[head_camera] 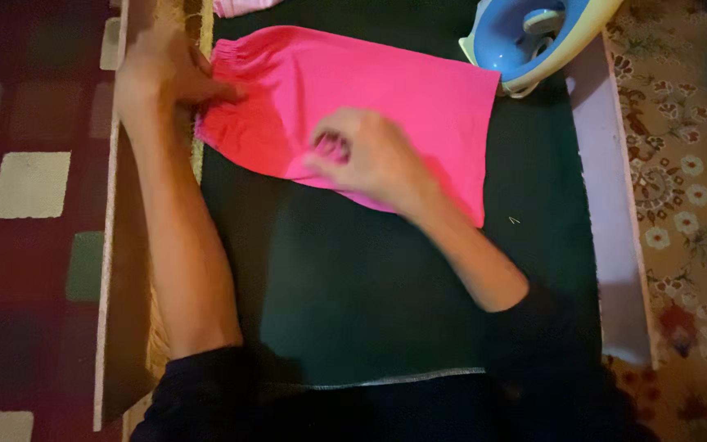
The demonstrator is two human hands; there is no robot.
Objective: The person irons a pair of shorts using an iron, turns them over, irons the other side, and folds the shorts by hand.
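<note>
The worktop is lying under a dark green cover, running away from the person, with a pale board edge showing along its right side and a wooden edge along its left. On either side of it, patterned carpet is showing: dark red with pale squares on the left, floral beige on the right.

The pink garment is lying flat across the far half of the worktop. Its long axis is running crosswise, tilted slightly, with the gathered elastic end pointing left toward the wooden edge and the straight cut end pointing right and a little toward the person.

The blue and white iron is sitting at the far right corner, just beside the garment's upper right corner, its nose seeming to point left; whether it touches the cloth cannot be told. A second scrap of pink cloth is peeking in at the top edge.

The left hand is pressing on the gathered end, its grip closed on the elastic hem. The right hand is resting on the garment's near edge, fingers curled together and pinching the cloth, blurred.
</note>
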